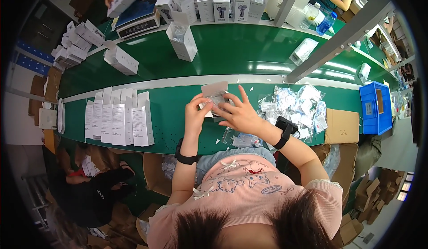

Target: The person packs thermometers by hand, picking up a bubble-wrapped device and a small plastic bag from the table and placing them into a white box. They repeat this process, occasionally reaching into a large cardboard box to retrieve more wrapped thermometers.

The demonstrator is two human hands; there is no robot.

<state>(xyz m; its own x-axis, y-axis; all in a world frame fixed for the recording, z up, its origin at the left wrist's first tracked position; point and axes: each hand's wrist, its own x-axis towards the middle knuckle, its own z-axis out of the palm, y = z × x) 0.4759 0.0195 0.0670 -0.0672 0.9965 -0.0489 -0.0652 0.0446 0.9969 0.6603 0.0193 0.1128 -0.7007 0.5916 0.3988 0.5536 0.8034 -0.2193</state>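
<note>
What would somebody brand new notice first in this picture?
Probably the left hand and right hand at an open white box, near the middle. Next, the messy heap of clear plastic packets to the right, with a bright blue bin beyond it. Then the white cartons standing flaps-up on the left.

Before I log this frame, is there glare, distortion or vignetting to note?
Head view: white glare streaks on the green surface, glints on the bagged parts; head view: fisheye bowing of the pale rail, black corners; head view: left hand and right hand fairly sharp.
</note>
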